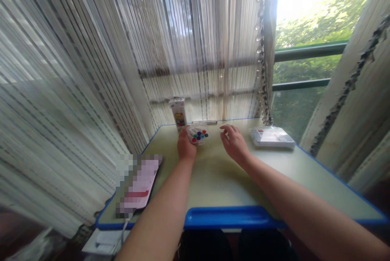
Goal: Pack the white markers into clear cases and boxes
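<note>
My left hand is wrapped round the left side of a clear pack of markers. Several coloured ends, among them red, green, blue and purple, face me from the pack. To the right, my right hand is held above the table with its fingers apart and slightly curled, and nothing shows in it. Behind my left hand stands a tall white box with a yellow and dark label. A thin white pen or marker lies along the far edge of the table.
A flat clear plastic case lies at the table's right. On the left is a pixelated pink device with a cable. The pale table has a blue rim and a blue front tray. Striped curtains hang close behind.
</note>
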Demonstrator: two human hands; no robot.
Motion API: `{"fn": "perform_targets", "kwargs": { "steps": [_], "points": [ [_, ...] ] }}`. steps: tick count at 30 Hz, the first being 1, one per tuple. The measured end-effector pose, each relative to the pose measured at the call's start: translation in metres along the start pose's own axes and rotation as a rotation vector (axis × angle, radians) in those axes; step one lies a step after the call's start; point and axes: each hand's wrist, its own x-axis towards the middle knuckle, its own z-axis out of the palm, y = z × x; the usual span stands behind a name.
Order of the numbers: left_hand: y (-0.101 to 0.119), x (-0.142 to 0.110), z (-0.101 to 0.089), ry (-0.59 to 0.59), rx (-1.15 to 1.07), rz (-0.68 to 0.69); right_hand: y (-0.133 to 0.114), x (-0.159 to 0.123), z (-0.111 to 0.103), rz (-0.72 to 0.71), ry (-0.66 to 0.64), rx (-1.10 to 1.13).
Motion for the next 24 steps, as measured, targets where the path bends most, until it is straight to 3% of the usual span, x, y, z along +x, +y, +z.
{"fn": "perform_targets", "kwargs": {
  "steps": [7,14,19,24],
  "points": [
    [-0.004,0.001,-0.001,0.084,0.013,-0.084,-0.012,-0.005,0.008,-0.13,-0.192,-0.217],
    [-0.011,0.001,0.003,0.13,0.024,-0.11,-0.012,0.045,0.042,0.027,-0.62,-0.607],
    [-0.009,0.003,0.001,0.113,0.022,-0.121,0.004,0.086,0.077,0.161,-0.662,-0.668],
    [-0.009,0.003,0.001,0.092,0.018,-0.14,0.011,0.091,0.107,0.186,-0.646,-0.663]
  ]
}}
